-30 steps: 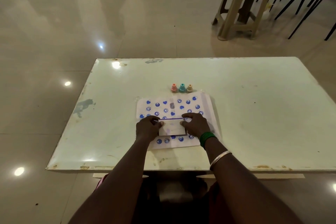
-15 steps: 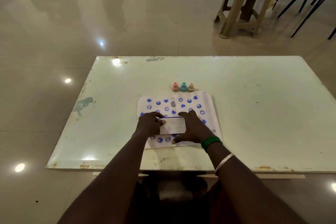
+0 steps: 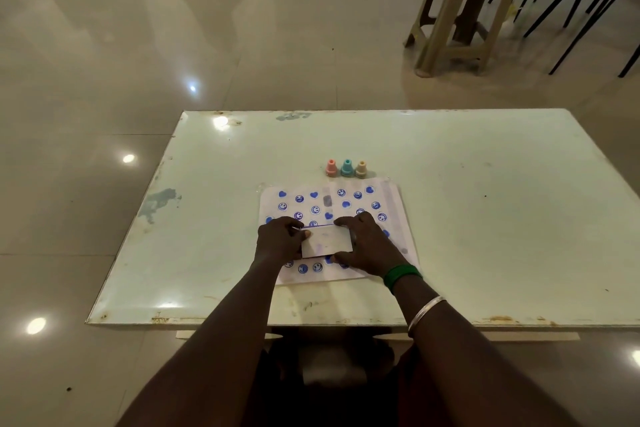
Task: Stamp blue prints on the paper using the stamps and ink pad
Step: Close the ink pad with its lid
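Note:
A white paper covered with several blue heart and smiley prints lies on the table. On its middle sits a white rectangular ink pad case with a thin blue line along its far edge. My left hand grips the case's left end. My right hand spans its right end, fingers on the far corner and thumb at the near edge. Three small stamps stand in a row just beyond the paper: pink, teal and beige.
The pale green table has worn, chipped edges and stretches wide to the right. A plastic stool and black chair legs stand on the glossy floor beyond it.
My right hand has opened from a closed grip into a spread over the case's right end, and the blue strip along the case's far edge has become thinner. The stamps have not moved.

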